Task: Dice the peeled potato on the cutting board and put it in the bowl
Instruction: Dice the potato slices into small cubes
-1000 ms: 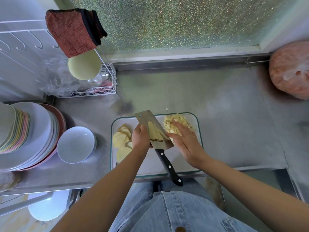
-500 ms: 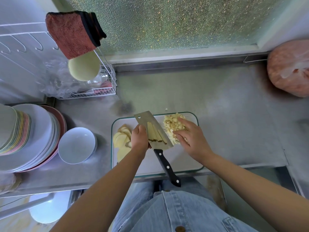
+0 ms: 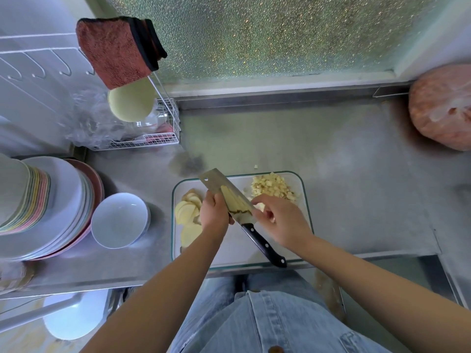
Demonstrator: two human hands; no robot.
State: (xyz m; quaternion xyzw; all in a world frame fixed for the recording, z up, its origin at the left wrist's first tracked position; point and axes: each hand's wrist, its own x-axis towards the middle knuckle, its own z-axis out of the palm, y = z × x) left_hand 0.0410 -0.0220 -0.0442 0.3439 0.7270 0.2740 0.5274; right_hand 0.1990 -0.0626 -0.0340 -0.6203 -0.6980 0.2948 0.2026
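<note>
Task status: partly complete. A pile of diced potato (image 3: 272, 188) lies at the far right corner of the cutting board (image 3: 224, 253). Uncut potato slices (image 3: 188, 212) lie along the board's left edge, and a set of potato strips (image 3: 235, 202) lies on the upturned flat of the knife (image 3: 214, 180). The bowl (image 3: 119, 220) stands on the counter (image 3: 331, 161) just left of the board and shows no potato inside. Your left hand (image 3: 214, 214) grips the blade along its left edge with fingers curled; the black handle is free. Your right hand (image 3: 279, 221) has bent fingers at the near end of the strips; whether it pinches one cannot be determined. Remaining work, by judgement: cross-cut the strips, cut the slices, and transfer all dice to the bowl. Note one stray cube (image 3: 256, 166) on the counter just beyond the board. A stack of plates (image 3: 51, 207) crowds the bowl's left side, and the slices lie between the diced pile and the bowl; route the transfer accordingly. A pink bag (image 3: 441, 108) sits well apart at the far right.
</note>
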